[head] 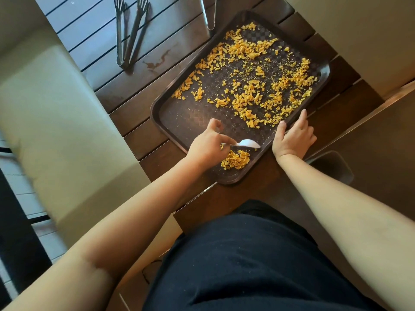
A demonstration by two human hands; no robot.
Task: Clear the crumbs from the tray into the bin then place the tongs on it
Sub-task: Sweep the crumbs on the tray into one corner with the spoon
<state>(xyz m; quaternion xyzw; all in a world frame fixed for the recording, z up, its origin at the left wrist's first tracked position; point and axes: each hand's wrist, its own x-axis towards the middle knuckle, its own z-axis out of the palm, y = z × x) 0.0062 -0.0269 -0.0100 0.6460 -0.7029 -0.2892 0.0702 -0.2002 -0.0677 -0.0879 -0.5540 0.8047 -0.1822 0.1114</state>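
A dark brown tray (179, 117) lies on the slatted wooden table, strewn with yellow-orange crumbs (253, 86). A small heap of crumbs (235, 160) sits at the tray's near corner. My left hand (206, 144) grips a white plastic spoon (247, 143) whose bowl rests on the tray just above that heap. My right hand (292, 138) holds the tray's right rim, thumb on the inside. Two pairs of metal tongs (129, 34) lie on the table at the far left. A third pair (208, 12) lies at the tray's far edge. A dark bin opening (332, 164) shows at the right, below table level.
Beige cushioned seats (56, 122) flank the table on the left and far right. A stain (157, 61) marks the table between the tongs and the tray. My dark-clothed body (247, 254) fills the bottom of the view.
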